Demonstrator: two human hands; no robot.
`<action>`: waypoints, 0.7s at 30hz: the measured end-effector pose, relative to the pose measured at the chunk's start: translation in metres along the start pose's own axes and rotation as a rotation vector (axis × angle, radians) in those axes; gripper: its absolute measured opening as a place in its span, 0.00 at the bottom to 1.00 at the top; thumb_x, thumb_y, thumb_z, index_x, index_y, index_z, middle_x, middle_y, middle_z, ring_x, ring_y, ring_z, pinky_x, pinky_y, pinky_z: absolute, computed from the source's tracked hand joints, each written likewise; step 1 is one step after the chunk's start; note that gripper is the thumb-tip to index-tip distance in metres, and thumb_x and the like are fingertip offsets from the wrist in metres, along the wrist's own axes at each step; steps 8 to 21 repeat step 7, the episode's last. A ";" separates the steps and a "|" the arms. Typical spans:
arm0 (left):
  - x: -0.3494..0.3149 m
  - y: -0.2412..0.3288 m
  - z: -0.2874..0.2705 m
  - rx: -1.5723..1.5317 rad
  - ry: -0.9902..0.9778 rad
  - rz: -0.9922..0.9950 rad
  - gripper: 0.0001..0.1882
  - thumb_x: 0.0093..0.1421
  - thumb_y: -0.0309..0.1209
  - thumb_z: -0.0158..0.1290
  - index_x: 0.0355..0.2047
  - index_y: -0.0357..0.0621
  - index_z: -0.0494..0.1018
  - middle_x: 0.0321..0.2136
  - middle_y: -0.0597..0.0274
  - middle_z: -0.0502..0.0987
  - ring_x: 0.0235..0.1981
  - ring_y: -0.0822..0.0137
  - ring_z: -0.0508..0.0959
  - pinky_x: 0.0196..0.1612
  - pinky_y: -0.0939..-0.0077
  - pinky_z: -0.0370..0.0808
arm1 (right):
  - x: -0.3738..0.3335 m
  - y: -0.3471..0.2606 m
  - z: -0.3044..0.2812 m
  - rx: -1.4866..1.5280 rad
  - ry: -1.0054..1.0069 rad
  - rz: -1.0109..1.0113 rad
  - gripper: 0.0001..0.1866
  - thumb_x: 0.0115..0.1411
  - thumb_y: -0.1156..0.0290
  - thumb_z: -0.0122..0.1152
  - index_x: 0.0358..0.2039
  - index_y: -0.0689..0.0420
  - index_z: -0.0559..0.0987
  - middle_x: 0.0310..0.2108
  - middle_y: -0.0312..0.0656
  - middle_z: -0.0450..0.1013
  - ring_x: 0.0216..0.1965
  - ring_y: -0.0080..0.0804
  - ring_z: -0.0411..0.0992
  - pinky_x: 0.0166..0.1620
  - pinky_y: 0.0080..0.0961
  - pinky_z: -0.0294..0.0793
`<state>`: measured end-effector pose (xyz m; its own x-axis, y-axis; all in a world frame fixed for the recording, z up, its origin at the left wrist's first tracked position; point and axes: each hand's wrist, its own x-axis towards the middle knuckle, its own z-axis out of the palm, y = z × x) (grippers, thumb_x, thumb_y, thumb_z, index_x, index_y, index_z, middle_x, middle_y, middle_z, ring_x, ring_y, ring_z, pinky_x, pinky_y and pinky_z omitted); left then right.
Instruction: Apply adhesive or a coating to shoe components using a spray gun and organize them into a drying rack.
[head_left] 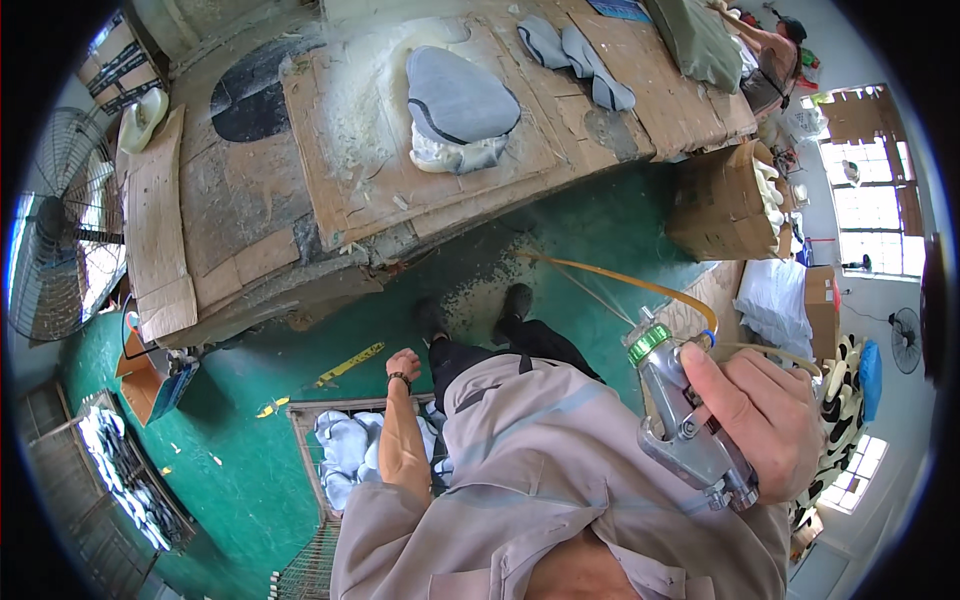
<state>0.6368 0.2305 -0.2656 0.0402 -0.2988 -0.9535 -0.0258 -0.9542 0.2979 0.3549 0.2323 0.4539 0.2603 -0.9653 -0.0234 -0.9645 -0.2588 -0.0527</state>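
Observation:
My right hand [762, 420] grips a metal spray gun [690, 425] with a green ring, held up close to my chest. A yellowish hose [640, 282] trails from the gun toward the table. My left hand [403, 364] hangs low by my side with its fingers curled, and nothing shows in it. Across from me, a blue-grey padded piece [462, 95] with a black edge lies on top of a white foam shape [455, 154]. Several folded grey fabric pieces [575, 55] rest farther right on the same table.
Cardboard [340, 215] with dried white residue covers the worktable. A crate of grey pieces [345, 440] stands left of my legs. A tall carton [725, 205] holds white foam shapes at right. A large fan [60, 225] stands at left. A co-worker [775, 60] is at the far right.

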 end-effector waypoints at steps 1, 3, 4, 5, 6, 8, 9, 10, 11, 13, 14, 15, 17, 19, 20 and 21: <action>-0.001 0.003 0.002 0.012 0.003 0.018 0.11 0.63 0.28 0.51 0.45 0.49 0.80 0.30 0.64 0.82 0.28 0.65 0.81 0.32 0.59 0.79 | -0.005 0.006 0.000 0.013 -0.021 0.001 0.32 0.45 0.72 0.68 0.55 0.63 0.79 0.21 0.32 0.68 0.20 0.25 0.67 0.19 0.28 0.49; -0.001 0.009 0.007 0.031 0.015 0.039 0.11 0.63 0.28 0.51 0.45 0.50 0.80 0.30 0.64 0.83 0.29 0.65 0.81 0.32 0.60 0.79 | -0.015 0.022 0.001 0.034 -0.036 0.005 0.32 0.45 0.72 0.68 0.55 0.64 0.78 0.22 0.32 0.68 0.20 0.25 0.68 0.19 0.29 0.50; -0.001 0.011 0.009 0.032 0.012 0.039 0.11 0.63 0.28 0.52 0.45 0.50 0.79 0.31 0.64 0.83 0.29 0.65 0.82 0.32 0.59 0.79 | -0.021 0.031 0.003 0.051 -0.038 0.022 0.33 0.44 0.72 0.68 0.55 0.64 0.78 0.22 0.32 0.69 0.20 0.26 0.68 0.19 0.29 0.50; -0.002 0.012 0.011 0.055 0.037 0.005 0.12 0.63 0.28 0.52 0.45 0.50 0.79 0.31 0.64 0.83 0.30 0.65 0.82 0.32 0.59 0.80 | -0.026 0.042 0.004 0.068 -0.041 0.029 0.33 0.44 0.72 0.68 0.55 0.64 0.78 0.22 0.33 0.69 0.21 0.27 0.69 0.19 0.30 0.52; -0.003 0.012 0.013 0.034 0.015 0.027 0.11 0.64 0.30 0.54 0.46 0.50 0.79 0.34 0.63 0.83 0.33 0.63 0.82 0.36 0.57 0.80 | -0.032 0.052 0.006 0.160 -0.021 0.066 0.34 0.44 0.72 0.68 0.55 0.65 0.78 0.23 0.34 0.70 0.21 0.28 0.70 0.18 0.30 0.54; -0.004 0.013 0.016 0.051 0.046 -0.011 0.12 0.64 0.32 0.56 0.48 0.50 0.78 0.37 0.63 0.83 0.36 0.61 0.83 0.39 0.54 0.81 | -0.039 0.063 0.008 0.149 -0.013 0.079 0.34 0.44 0.72 0.68 0.56 0.65 0.77 0.23 0.35 0.71 0.22 0.29 0.71 0.18 0.31 0.56; -0.004 0.013 0.016 0.051 0.046 -0.011 0.12 0.64 0.32 0.56 0.48 0.50 0.78 0.37 0.63 0.83 0.36 0.61 0.83 0.39 0.54 0.81 | -0.039 0.063 0.008 0.149 -0.013 0.079 0.34 0.44 0.72 0.68 0.56 0.65 0.77 0.23 0.35 0.71 0.22 0.29 0.71 0.18 0.31 0.56; -0.004 0.013 0.016 0.051 0.046 -0.011 0.12 0.64 0.32 0.56 0.48 0.50 0.78 0.37 0.63 0.83 0.36 0.61 0.83 0.39 0.54 0.81 | -0.039 0.063 0.008 0.149 -0.013 0.079 0.34 0.44 0.72 0.68 0.56 0.65 0.77 0.23 0.35 0.71 0.22 0.29 0.71 0.18 0.31 0.56; -0.004 0.013 0.016 0.051 0.046 -0.011 0.12 0.64 0.32 0.56 0.48 0.50 0.78 0.37 0.63 0.83 0.36 0.61 0.83 0.39 0.54 0.81 | -0.039 0.063 0.008 0.149 -0.013 0.079 0.34 0.44 0.72 0.68 0.56 0.65 0.77 0.23 0.35 0.71 0.22 0.29 0.71 0.18 0.31 0.56; -0.004 0.013 0.016 0.051 0.046 -0.011 0.12 0.64 0.32 0.56 0.48 0.50 0.78 0.37 0.63 0.83 0.36 0.61 0.83 0.39 0.54 0.81 | -0.039 0.063 0.008 0.149 -0.013 0.079 0.34 0.44 0.72 0.68 0.56 0.65 0.77 0.23 0.35 0.71 0.22 0.29 0.71 0.18 0.31 0.56; -0.004 0.013 0.016 0.051 0.046 -0.011 0.12 0.64 0.32 0.56 0.48 0.50 0.78 0.37 0.63 0.83 0.36 0.61 0.83 0.39 0.54 0.81 | -0.039 0.063 0.008 0.149 -0.013 0.079 0.34 0.44 0.72 0.68 0.56 0.65 0.77 0.23 0.35 0.71 0.22 0.29 0.71 0.18 0.31 0.56; -0.004 0.013 0.016 0.051 0.046 -0.011 0.12 0.64 0.32 0.56 0.48 0.50 0.78 0.37 0.63 0.83 0.36 0.61 0.83 0.39 0.54 0.81 | -0.039 0.063 0.008 0.149 -0.013 0.079 0.34 0.44 0.72 0.68 0.56 0.65 0.77 0.23 0.35 0.71 0.22 0.29 0.71 0.18 0.31 0.56; -0.004 0.013 0.016 0.051 0.046 -0.011 0.12 0.64 0.32 0.56 0.48 0.50 0.78 0.37 0.63 0.83 0.36 0.61 0.83 0.39 0.54 0.81 | -0.039 0.063 0.008 0.149 -0.013 0.079 0.34 0.44 0.72 0.68 0.56 0.65 0.77 0.23 0.35 0.71 0.22 0.29 0.71 0.18 0.31 0.56; -0.004 0.013 0.016 0.051 0.046 -0.011 0.12 0.64 0.32 0.56 0.48 0.50 0.78 0.37 0.63 0.83 0.36 0.61 0.83 0.39 0.54 0.81 | -0.039 0.063 0.008 0.149 -0.013 0.079 0.34 0.44 0.72 0.68 0.56 0.65 0.77 0.23 0.35 0.71 0.22 0.29 0.71 0.18 0.31 0.56; -0.004 0.013 0.016 0.051 0.046 -0.011 0.12 0.64 0.32 0.56 0.48 0.50 0.78 0.37 0.63 0.83 0.36 0.61 0.83 0.39 0.54 0.81 | -0.039 0.063 0.008 0.149 -0.013 0.079 0.34 0.44 0.72 0.68 0.56 0.65 0.77 0.23 0.35 0.71 0.22 0.29 0.71 0.18 0.31 0.56; -0.004 0.013 0.016 0.051 0.046 -0.011 0.12 0.64 0.32 0.56 0.48 0.50 0.78 0.37 0.63 0.83 0.36 0.61 0.83 0.39 0.54 0.81 | -0.039 0.063 0.008 0.149 -0.013 0.079 0.34 0.44 0.72 0.68 0.56 0.65 0.77 0.23 0.35 0.71 0.22 0.29 0.71 0.18 0.31 0.56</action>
